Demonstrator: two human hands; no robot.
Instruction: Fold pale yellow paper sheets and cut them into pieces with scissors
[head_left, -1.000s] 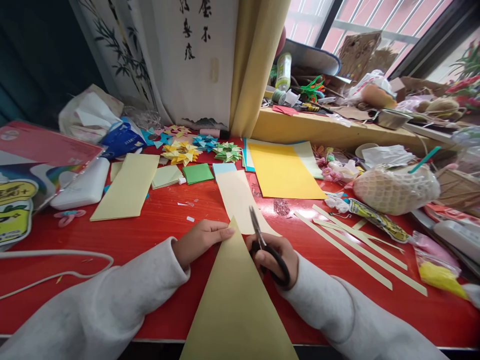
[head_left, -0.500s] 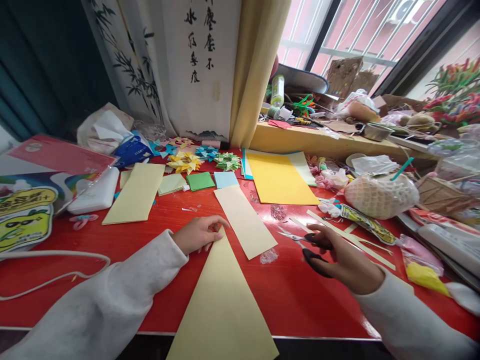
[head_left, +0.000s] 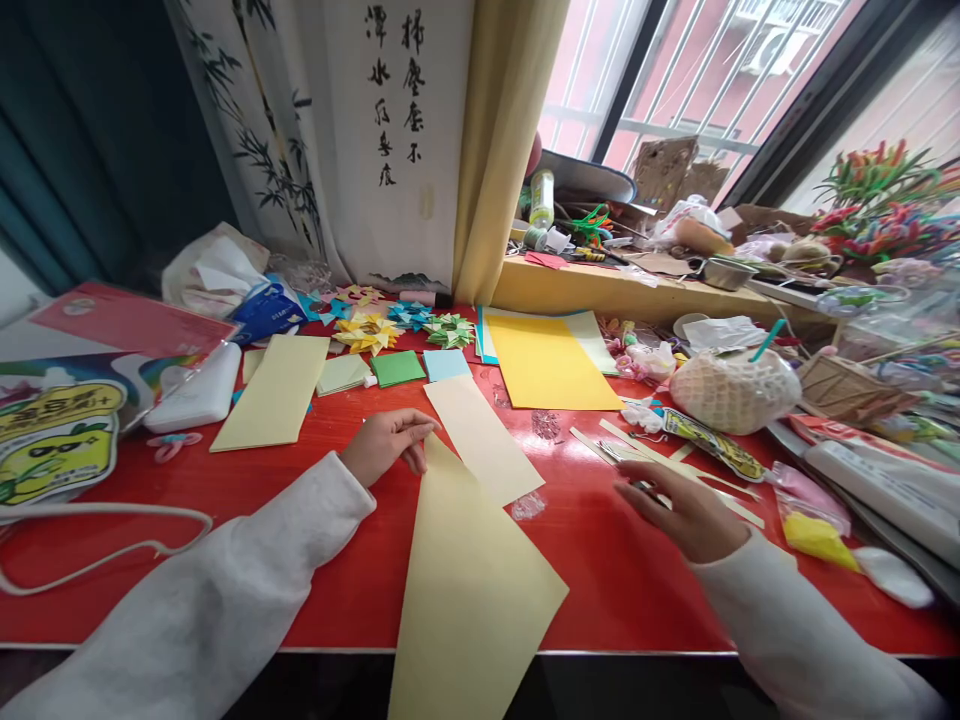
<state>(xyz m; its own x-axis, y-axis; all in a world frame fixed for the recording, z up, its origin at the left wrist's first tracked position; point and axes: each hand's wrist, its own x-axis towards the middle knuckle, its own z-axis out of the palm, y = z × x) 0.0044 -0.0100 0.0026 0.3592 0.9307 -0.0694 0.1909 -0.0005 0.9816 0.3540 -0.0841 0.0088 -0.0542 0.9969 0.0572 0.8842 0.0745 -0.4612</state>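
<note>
My left hand (head_left: 390,442) pinches the top corner of a large pale yellow sheet of paper (head_left: 472,585), which hangs down over the table's front edge. Under and beside that sheet lies a cream paper rectangle (head_left: 484,440). My right hand (head_left: 686,505) is low over the table with its fingers curled round a pair of scissors (head_left: 616,453). The silver blades point away to the left, while most of the dark handles are hidden beneath my fingers. Thin paper strips (head_left: 731,490) lie just behind that hand.
Pale yellow sheets (head_left: 274,392), small green paper squares (head_left: 398,369), folded paper stars (head_left: 367,332) and a yellow sheet (head_left: 551,362) lie on the red table (head_left: 322,600). A netted round cup (head_left: 735,390) with a straw stands at right. Bags (head_left: 64,435) crowd the left.
My right hand has turned over and lowered the scissors towards the paper strips. The large sheet's lower part has swung to the right, with its corner still in my left hand.
</note>
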